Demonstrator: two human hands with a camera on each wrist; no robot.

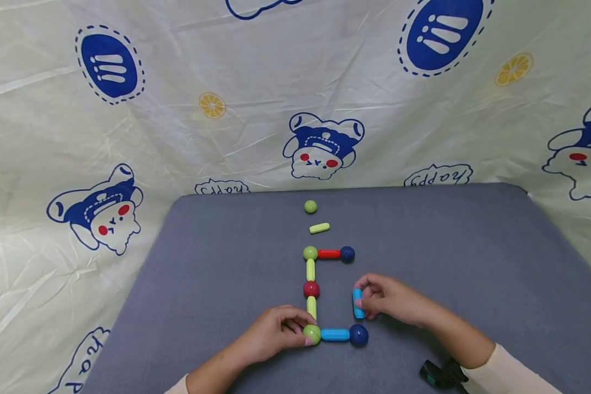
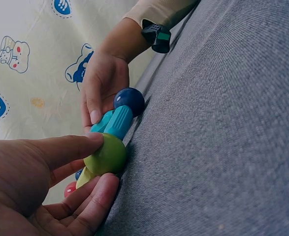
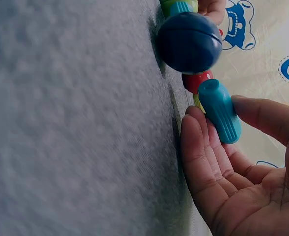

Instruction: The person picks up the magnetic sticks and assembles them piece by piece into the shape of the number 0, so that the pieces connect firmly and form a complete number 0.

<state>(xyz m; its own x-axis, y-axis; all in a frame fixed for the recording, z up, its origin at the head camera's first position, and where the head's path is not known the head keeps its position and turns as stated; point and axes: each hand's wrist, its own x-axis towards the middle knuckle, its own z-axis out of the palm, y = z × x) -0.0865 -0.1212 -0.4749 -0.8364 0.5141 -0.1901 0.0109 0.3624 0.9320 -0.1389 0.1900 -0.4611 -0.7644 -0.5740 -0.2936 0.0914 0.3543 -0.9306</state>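
My left hand (image 1: 282, 332) pinches the green ball (image 1: 312, 334) at the near corner of a shape made of balls and rods. From that ball a blue rod (image 1: 335, 335) runs right to a dark blue ball (image 1: 359, 335). Going away from me, a yellow-green rod (image 1: 312, 308), a red ball (image 1: 312, 289), another yellow-green rod (image 1: 311, 270) and a green ball (image 1: 310, 253) stand in line. My right hand (image 1: 391, 298) holds a loose blue rod (image 3: 220, 111) between thumb and fingers, just beyond the dark blue ball and apart from it.
From the far green ball a red rod (image 1: 329, 254) leads right to a second dark blue ball (image 1: 347, 254). Farther back lie a loose yellow-green rod (image 1: 319, 227) and a loose green ball (image 1: 310, 206) on the grey table (image 1: 216, 262). A printed cloth (image 1: 256, 137) hangs behind.
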